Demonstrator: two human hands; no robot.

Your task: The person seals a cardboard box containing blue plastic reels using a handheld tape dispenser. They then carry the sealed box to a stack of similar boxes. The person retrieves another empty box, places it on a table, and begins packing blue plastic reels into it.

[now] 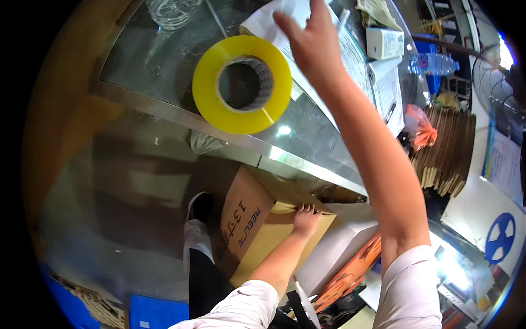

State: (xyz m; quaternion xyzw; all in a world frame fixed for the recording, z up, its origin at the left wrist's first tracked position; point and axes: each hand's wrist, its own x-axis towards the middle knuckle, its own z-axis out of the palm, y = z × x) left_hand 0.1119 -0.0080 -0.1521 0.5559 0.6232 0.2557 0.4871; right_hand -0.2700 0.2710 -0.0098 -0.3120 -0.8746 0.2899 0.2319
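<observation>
My left hand (307, 220) grips the top edge of a brown cardboard box (250, 219) beside the table, its fingertips curled over the flap. Dark handwriting marks one face of the box. My right hand (316, 46) reaches out over the table, fingers apart, with nothing visible in it; its fingertips run out of the picture at the top. Beneath it lie white printed sheets (350, 50). To the left of that hand, a large roll of yellow packing tape (205, 82) sits by the metal table's edge, its cardboard core showing.
The metal-edged table (159, 66) also bears coiled clear material (172, 12), a small white box (384, 44), a pen (390, 112) and a clear bottle (434, 64). Flattened cardboard (446, 145) is stacked at right, near an orange plastic bag (421, 129). A blue container (159, 312) stands at lower left.
</observation>
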